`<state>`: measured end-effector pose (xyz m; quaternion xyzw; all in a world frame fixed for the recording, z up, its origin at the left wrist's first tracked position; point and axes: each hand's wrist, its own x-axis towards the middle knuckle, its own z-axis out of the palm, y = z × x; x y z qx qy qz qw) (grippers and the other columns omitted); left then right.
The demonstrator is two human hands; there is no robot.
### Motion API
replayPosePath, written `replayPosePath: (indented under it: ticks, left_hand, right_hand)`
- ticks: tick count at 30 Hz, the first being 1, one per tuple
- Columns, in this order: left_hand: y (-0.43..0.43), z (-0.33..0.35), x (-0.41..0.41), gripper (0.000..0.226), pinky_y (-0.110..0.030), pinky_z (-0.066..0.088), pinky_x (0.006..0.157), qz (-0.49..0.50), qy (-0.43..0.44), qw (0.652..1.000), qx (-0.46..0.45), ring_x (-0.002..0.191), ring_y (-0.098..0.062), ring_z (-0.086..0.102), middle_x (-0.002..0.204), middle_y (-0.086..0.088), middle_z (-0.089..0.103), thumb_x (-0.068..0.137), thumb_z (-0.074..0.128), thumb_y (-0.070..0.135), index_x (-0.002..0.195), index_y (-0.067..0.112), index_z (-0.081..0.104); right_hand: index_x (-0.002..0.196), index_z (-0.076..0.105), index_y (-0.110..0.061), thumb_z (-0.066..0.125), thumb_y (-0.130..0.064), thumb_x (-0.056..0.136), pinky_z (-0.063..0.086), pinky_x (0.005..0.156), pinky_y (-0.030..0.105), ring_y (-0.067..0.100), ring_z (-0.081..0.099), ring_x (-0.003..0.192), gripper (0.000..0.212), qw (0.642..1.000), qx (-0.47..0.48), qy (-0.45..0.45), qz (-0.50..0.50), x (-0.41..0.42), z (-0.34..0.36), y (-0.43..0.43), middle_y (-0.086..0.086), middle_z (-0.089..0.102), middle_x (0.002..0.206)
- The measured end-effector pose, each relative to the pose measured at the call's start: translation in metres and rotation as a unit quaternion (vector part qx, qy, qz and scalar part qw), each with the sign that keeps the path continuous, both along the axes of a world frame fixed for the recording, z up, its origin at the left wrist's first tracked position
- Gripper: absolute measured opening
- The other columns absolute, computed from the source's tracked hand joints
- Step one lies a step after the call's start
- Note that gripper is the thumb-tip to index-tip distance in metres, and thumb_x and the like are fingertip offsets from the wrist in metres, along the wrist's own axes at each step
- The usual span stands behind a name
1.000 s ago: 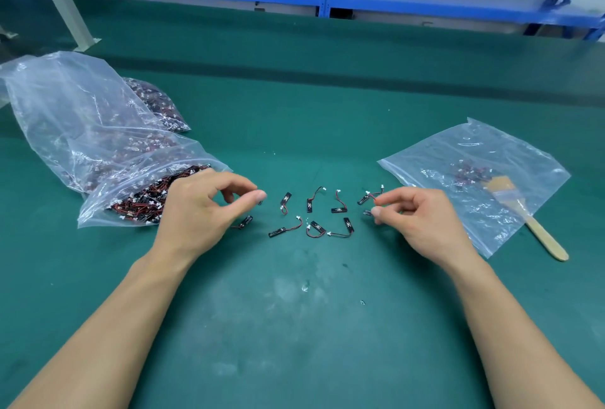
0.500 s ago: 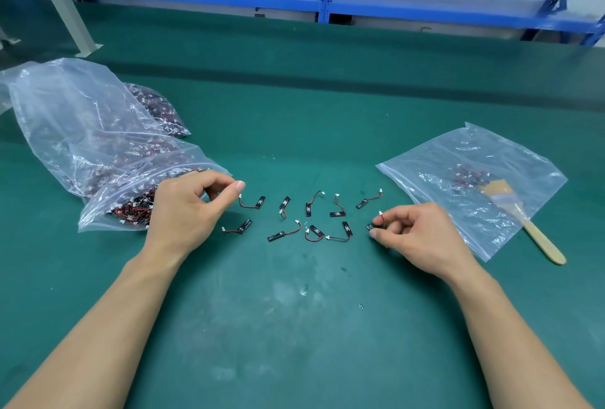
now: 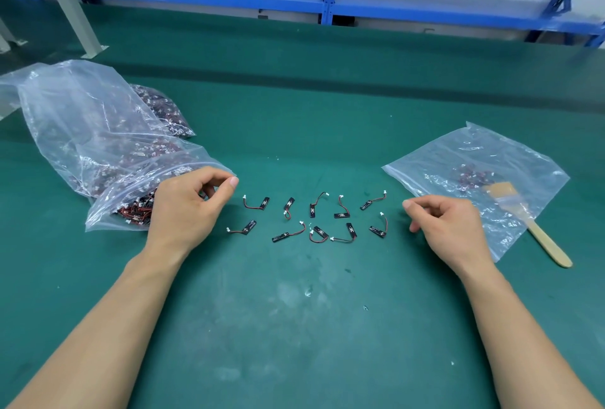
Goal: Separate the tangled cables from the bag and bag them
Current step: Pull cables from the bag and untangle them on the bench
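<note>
Our left hand (image 3: pixel 186 208) and right hand (image 3: pixel 451 228) hover loosely curled, holding nothing, flanking the cables (image 3: pixel 314 217) laid out mid-desk (image 3: pixel 294 326).

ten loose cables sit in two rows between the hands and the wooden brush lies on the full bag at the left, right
Not quite. The head view shows the wooden brush lying on the nearly flat bag at the right, not on the full bag at the left. The ten loose cables do sit in two rows between the left hand and the right hand.
</note>
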<state>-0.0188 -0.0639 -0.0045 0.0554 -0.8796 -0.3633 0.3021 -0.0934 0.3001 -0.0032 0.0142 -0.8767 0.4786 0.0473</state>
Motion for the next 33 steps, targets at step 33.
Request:
replayPosePath:
  ticks: [33]
  left_hand:
    - [-0.006, -0.007, -0.003, 0.010, -0.030, 0.054, 0.075, 0.002, -0.021, 1.000, -0.014, 0.072, -0.011, 0.066, 0.087, 0.018, 0.073, 0.091, 0.071, 0.018, 0.096, 0.025, 0.076]
  right_hand:
    - [0.092, 0.069, -0.035, 0.082, -0.035, 0.077, 0.046, 0.065, 0.029, 0.006, 0.057, 0.060, 0.020, 0.980, 0.104, 0.130, -0.112, -0.001, 0.009, 0.008, -0.021, 0.066, 0.070]
